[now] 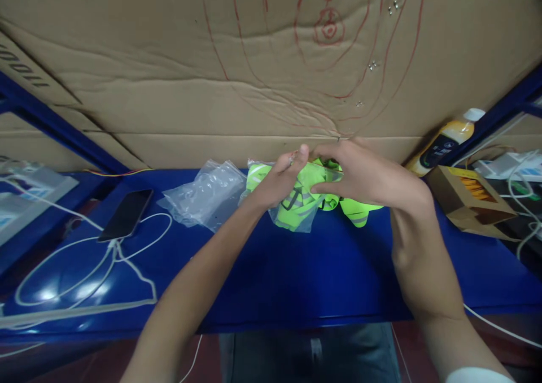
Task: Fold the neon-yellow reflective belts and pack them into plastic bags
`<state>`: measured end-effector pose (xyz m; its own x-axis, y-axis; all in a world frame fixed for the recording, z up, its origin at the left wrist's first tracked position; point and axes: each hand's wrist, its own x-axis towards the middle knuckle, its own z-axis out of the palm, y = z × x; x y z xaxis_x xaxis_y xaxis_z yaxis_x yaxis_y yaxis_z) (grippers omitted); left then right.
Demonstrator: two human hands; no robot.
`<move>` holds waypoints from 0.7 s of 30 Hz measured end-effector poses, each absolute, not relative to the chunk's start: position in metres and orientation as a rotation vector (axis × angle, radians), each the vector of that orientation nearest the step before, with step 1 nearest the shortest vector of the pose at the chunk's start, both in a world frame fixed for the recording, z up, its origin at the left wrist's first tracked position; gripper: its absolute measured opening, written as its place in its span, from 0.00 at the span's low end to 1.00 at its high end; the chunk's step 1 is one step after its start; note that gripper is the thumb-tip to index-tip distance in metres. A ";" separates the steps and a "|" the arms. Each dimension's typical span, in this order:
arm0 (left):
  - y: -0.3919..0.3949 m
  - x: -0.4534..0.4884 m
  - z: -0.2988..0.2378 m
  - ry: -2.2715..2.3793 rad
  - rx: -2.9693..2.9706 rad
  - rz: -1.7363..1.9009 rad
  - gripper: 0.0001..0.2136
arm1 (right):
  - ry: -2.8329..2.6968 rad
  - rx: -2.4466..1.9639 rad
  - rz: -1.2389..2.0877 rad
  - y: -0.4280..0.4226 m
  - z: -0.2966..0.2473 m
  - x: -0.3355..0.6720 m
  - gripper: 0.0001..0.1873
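Observation:
A neon-green reflective vest (292, 216), folded, with grey strips and a black strap, lies partly inside a clear plastic bag (308, 220). My left hand (283, 175) is closed on the bag, its thumb pointing up. On the other side, my right hand (359, 171) curls over the bag's mouth, with green fabric between thumb and fingers. Some of its fingertips are hidden and slightly blurred. More green fabric (358, 210) with a grey strip sticks out below the right hand. Left of the bag sits a pile of clear plastic bags (207, 194).
On the blue table (322, 275), a phone (127, 213) and looped white cables (91, 281) lie at left. A juice bottle (444, 143) leans at back right beside an open cardboard box (470, 202). A cardboard wall (169, 106) with red rings closes off the back.

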<state>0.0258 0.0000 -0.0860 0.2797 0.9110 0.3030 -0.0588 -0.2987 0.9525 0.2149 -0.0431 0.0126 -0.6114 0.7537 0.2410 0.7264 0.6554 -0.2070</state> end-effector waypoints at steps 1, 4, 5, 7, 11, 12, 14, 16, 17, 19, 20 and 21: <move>0.001 0.028 -0.087 0.840 1.537 1.246 0.29 | -2.593 -1.191 0.158 -0.039 0.012 0.214 0.13; 0.002 0.033 -0.087 0.858 1.569 1.326 0.32 | -2.643 -1.214 0.212 -0.029 0.010 0.210 0.07; 0.002 0.034 -0.087 0.877 1.596 1.344 0.33 | -2.648 -1.216 0.238 -0.026 0.008 0.209 0.11; 0.003 0.036 -0.087 0.921 1.649 1.365 0.36 | -2.649 -1.203 0.325 -0.019 0.004 0.208 0.19; 0.002 0.035 -0.085 0.935 1.720 1.358 0.37 | -2.639 -1.103 0.547 -0.010 -0.005 0.208 0.26; 0.002 0.034 -0.082 0.932 1.711 1.357 0.37 | -2.629 -1.078 0.586 -0.009 -0.006 0.208 0.26; 0.001 0.030 -0.075 0.910 1.672 1.342 0.35 | -2.593 -1.035 0.608 -0.011 -0.005 0.210 0.25; -0.001 0.022 -0.065 0.841 1.665 1.280 0.31 | -2.525 -1.020 0.520 -0.017 0.000 0.212 0.22; -0.002 0.017 -0.060 0.796 1.675 1.218 0.29 | -2.478 -1.023 0.448 -0.021 0.003 0.213 0.20; -0.004 0.007 -0.052 0.750 1.683 1.064 0.26 | -2.384 -1.046 0.300 -0.030 0.010 0.215 0.18; -0.004 0.003 -0.050 0.755 1.672 0.993 0.26 | -2.356 -1.053 0.251 -0.033 0.012 0.215 0.17; -0.005 0.001 -0.049 0.766 1.654 0.939 0.25 | -2.343 -1.049 0.219 -0.035 0.014 0.215 0.17</move>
